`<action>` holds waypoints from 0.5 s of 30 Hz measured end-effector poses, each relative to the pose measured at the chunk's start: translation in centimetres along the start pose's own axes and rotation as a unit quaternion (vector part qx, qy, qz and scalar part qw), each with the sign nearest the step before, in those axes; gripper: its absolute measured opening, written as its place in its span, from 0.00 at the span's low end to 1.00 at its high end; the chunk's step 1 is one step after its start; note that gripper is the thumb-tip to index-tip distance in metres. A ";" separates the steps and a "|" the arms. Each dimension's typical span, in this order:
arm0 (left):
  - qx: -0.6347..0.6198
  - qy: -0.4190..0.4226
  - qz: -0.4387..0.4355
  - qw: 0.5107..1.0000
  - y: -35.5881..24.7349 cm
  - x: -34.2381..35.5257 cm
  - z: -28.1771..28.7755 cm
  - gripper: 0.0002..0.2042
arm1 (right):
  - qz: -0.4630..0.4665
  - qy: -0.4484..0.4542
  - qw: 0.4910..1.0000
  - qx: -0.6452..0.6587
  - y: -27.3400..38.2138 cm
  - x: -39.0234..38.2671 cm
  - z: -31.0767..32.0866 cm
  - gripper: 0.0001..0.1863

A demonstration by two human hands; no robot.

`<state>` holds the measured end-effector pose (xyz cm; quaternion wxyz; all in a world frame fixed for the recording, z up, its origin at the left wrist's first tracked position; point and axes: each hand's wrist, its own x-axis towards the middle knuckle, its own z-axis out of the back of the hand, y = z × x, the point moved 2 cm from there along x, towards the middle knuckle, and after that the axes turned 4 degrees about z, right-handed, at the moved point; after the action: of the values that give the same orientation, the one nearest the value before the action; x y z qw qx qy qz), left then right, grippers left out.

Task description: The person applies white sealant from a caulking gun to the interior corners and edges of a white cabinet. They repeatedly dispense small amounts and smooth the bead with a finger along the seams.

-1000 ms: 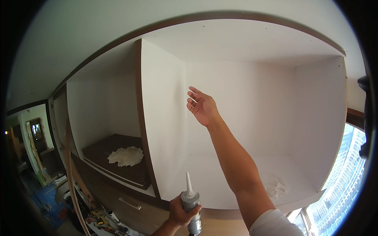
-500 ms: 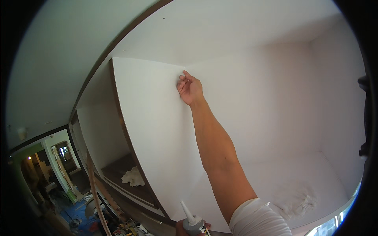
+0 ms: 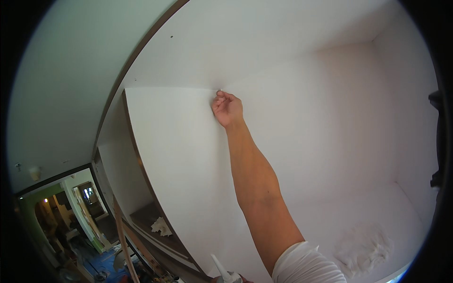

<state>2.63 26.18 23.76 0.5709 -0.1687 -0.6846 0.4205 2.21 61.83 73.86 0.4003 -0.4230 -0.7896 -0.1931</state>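
Observation:
My right arm stretches up into a white cabinet compartment. My right hand (image 3: 227,109) is at the top corner where the side panel (image 3: 174,151), back panel (image 3: 302,137) and top panel (image 3: 264,37) meet. Its fingers are curled in, and a fingertip presses at the corner seam; nothing shows in the grip. At the bottom edge a caulk tube (image 3: 230,277) with a pale tapered nozzle points upward. My left hand (image 3: 244,280) is closed around it, mostly cut off by the picture's edge.
A crumpled white cloth (image 3: 363,247) lies on the compartment's bottom panel. Another white rag (image 3: 161,226) lies in the neighbouring compartment, past the dark-edged panel. At lower left are a wooden board (image 3: 123,245), blue floor sheeting (image 3: 101,266), a doorway and assorted clutter.
The view has tilted up slightly, so the tube sits lower in the picture. My right fingers have curled in more, with the fingertip still at the corner.

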 end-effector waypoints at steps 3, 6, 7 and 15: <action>-0.034 0.003 0.001 0.999 -0.1 -0.3 0.0 0.33 | 0.002 -0.004 0.999 0.047 0.2 0.5 -0.1 0.07; -0.100 -0.010 0.053 0.994 0.3 -0.6 -0.2 0.37 | -0.005 -0.002 0.997 0.078 0.4 0.9 -0.5 0.07; -0.089 -0.003 0.031 0.996 0.3 -0.6 -0.2 0.37 | -0.005 0.012 0.996 0.086 0.4 1.0 -0.6 0.06; -0.024 0.002 0.036 0.999 1.3 -0.9 1.4 0.34 | 0.040 0.003 0.976 0.212 -0.8 1.0 -0.7 0.06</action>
<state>1.29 25.79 22.19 0.5524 -0.2073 -0.6871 0.4241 1.61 61.43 75.10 0.4910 -0.3591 -0.7937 -0.0066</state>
